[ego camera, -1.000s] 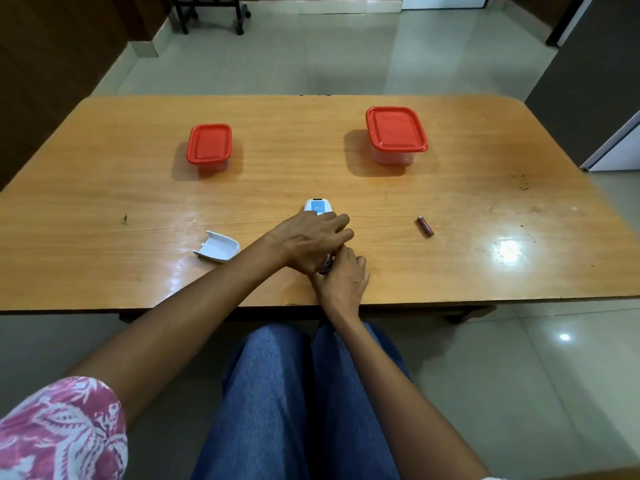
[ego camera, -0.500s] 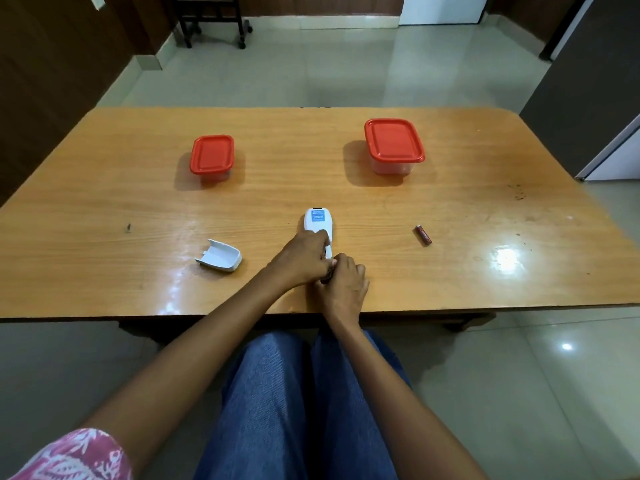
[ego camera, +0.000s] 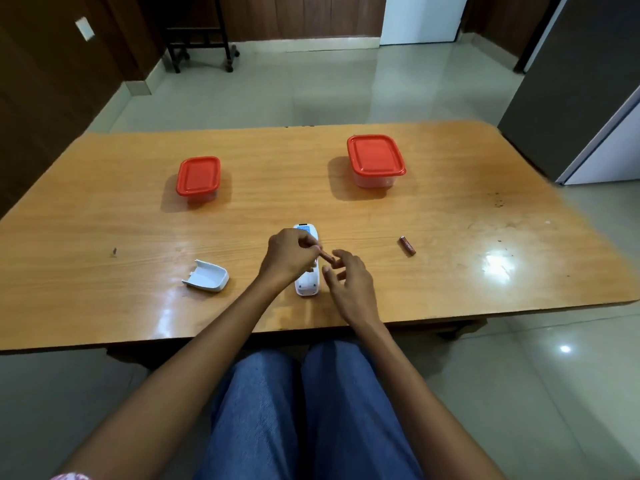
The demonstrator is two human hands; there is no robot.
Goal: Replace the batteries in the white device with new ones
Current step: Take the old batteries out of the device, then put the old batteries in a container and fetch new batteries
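The white device [ego camera: 306, 285] lies lengthwise on the wooden table [ego camera: 104, 220], its back facing up and its middle hidden by my hands. My left hand [ego camera: 289, 256] hovers just above it and pinches a small reddish-brown battery [ego camera: 327, 257] at its fingertips. My right hand [ego camera: 349, 282] is beside the device on the right, fingers loosely spread, its index fingertip close to the battery's free end. A second reddish-brown battery [ego camera: 407, 244] lies on the table to the right. The white battery cover [ego camera: 207, 276] lies apart to the left.
Two clear boxes with red lids stand farther back: a small one [ego camera: 198, 176] at the left and a larger one [ego camera: 375, 156] at the right. The table's front edge runs just above my knees. A dark cabinet stands at the far right.
Both hands have lifted off the device's lower end. A battery is now out and pinched in my left hand, and my right hand has drawn back and opened.
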